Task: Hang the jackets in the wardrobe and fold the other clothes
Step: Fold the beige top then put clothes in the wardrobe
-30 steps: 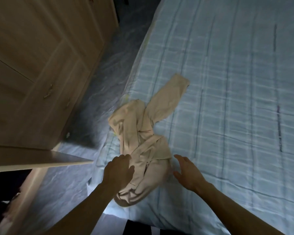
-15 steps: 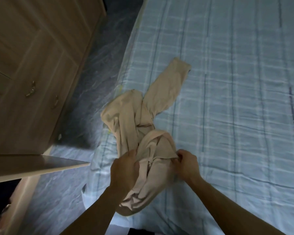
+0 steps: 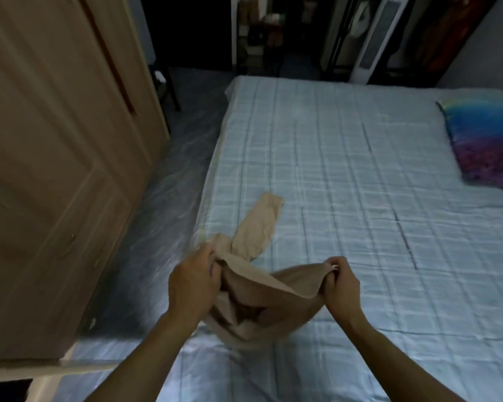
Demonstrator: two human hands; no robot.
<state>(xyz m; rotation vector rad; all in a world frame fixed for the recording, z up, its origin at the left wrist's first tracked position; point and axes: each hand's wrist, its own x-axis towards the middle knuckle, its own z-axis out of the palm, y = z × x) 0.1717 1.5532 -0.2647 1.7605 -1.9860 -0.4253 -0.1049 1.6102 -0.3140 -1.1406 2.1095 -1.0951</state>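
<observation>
A beige garment (image 3: 262,294) is lifted off the near left part of the bed (image 3: 346,175). My left hand (image 3: 190,281) grips its upper edge on the left. My right hand (image 3: 339,285) pinches the same edge on the right, so the edge is stretched between them. One long beige part still trails away from me across the sheet, ending near the bed's left side. The wooden wardrobe (image 3: 50,158) stands to my left, its doors shut.
The bed has a pale blue checked sheet. A blue and purple pillow (image 3: 488,143) lies at its far right. A narrow strip of floor (image 3: 163,216) runs between wardrobe and bed. A white tower fan (image 3: 373,39) and dark shelves stand beyond the bed.
Both hands reached the crumpled garment, took hold of it, then lifted it and pulled its edge apart. My head has tilted up, bringing the far end of the room into view.
</observation>
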